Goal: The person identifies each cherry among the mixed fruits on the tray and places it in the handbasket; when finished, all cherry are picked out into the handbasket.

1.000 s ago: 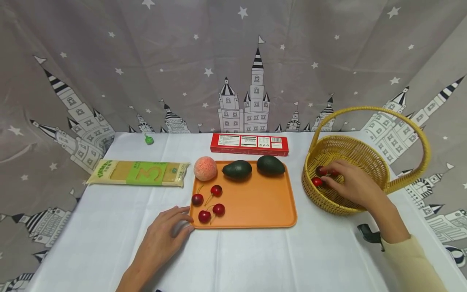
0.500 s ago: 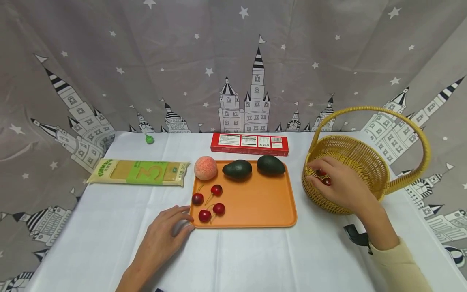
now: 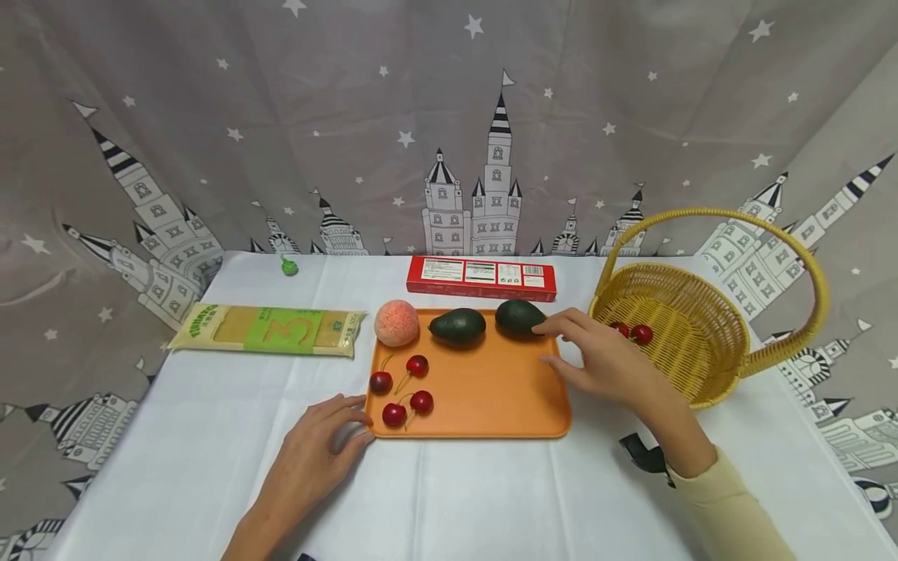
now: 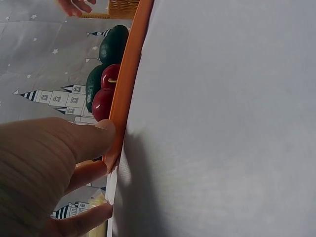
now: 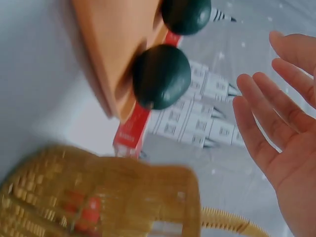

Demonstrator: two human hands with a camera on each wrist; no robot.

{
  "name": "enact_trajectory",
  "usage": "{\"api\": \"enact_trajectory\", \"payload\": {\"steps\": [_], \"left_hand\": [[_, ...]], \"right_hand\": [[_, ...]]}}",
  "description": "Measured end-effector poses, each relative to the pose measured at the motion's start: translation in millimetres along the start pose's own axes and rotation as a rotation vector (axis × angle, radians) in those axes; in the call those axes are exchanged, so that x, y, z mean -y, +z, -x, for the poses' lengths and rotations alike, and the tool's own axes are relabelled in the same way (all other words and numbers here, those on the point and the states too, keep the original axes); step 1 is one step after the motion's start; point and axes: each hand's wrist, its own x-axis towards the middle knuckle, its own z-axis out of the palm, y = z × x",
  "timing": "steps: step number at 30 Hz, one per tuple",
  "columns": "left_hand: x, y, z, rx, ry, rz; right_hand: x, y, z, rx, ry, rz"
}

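Note:
My left hand (image 3: 319, 444) grips the near-left corner of the orange tray (image 3: 491, 389), thumb on the front rim and forefinger at the left side. On the tray are a pink peach (image 3: 397, 322), two dark green avocados (image 3: 457, 326) and several red cherries (image 3: 394, 414) with stems. My right hand (image 3: 610, 362) hangs over the tray's right edge, fingers spread, palm bare in the right wrist view. Its fingertips overlap the right-hand avocado (image 3: 519, 319) in the head view. Red cherries (image 3: 641, 334) lie inside the yellow wicker basket (image 3: 708, 351), partly hidden by that hand.
Behind the tray lies a red box (image 3: 481, 279). A yellow-green packet (image 3: 266, 330) rests to the left, with a small green object (image 3: 289, 267) farther back. The basket's tall handle (image 3: 817, 288) arches up at the right. A patterned curtain (image 3: 316, 117) closes off the back.
My right hand has come out of the basket and moved left to the tray's right edge. Cherries stay behind in the basket. My left hand has kept its place.

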Motion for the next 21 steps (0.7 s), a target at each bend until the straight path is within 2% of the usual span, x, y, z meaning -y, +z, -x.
{"api": "enact_trajectory", "payload": {"steps": [13,21], "left_hand": [[-0.5,-1.0,0.7,-0.006,-0.004,-0.002],[-0.3,-0.8,1.1,0.001,-0.003,0.009]], "right_hand": [[29.2,38.4,-37.1,0.164,-0.038,-0.072],[43.3,66.1,-56.8,0.199,-0.109,-0.067]]}}
